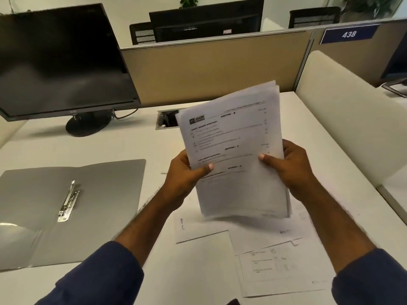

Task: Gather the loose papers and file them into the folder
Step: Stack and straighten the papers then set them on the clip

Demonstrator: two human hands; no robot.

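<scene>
My left hand [187,172] and right hand [293,170] are both closed on one stack of papers [233,150], each gripping a side edge with the thumb across the printed front and the fingers behind. The stack stands nearly upright above the desk [143,146], tilted a little to the left, and its lower edge looks blurred, so I can't tell whether it touches the sheets below or hangs just over them.

Under the stack, a few loose sheets [275,260] lie flat and overlapping on the desk in front of me, not yet picked up. So I judge the gathering step to be in hand and only partly done: most pages are in my grip, some are left.

The folder [99,194] lies open and flat on the desk to my left, well apart from the stack, with its metal clip [68,201] showing near the middle. Nothing is filed in it that I can see. A dark monitor [61,62] stands behind it.

Next, as I read it, I need to square the stack's edges, free one hand to collect the remaining sheets onto it, then carry the lot left to the folder. The clip will need the pages aligned before they go on.
</scene>
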